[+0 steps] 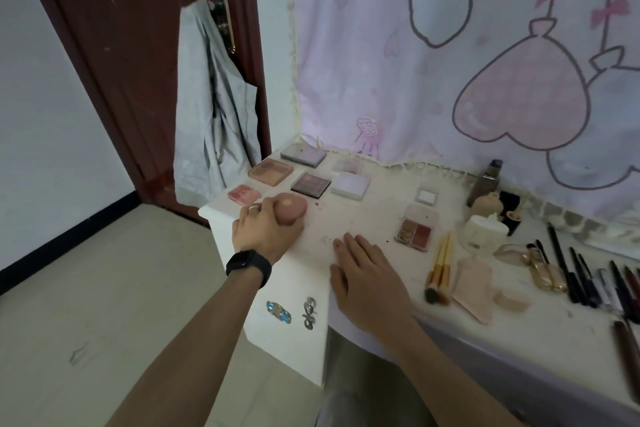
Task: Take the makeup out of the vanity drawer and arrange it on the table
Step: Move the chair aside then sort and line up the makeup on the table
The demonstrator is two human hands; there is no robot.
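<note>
1. Left of centre, the left hand (pixel 265 236) gripped a pink makeup sponge (pixel 291 210), its long axis running left to right, at the left end of the table (pixel 363 215), just below the palettes (pixel 272 172).
2. Right of it, the right hand (pixel 363 274) lay flat on the table, fingers straight, holding nothing.

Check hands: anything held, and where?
Left hand grips the pink sponge round its near end; the far end sticks out. Right hand lies flat on the table, holding nothing.
</note>
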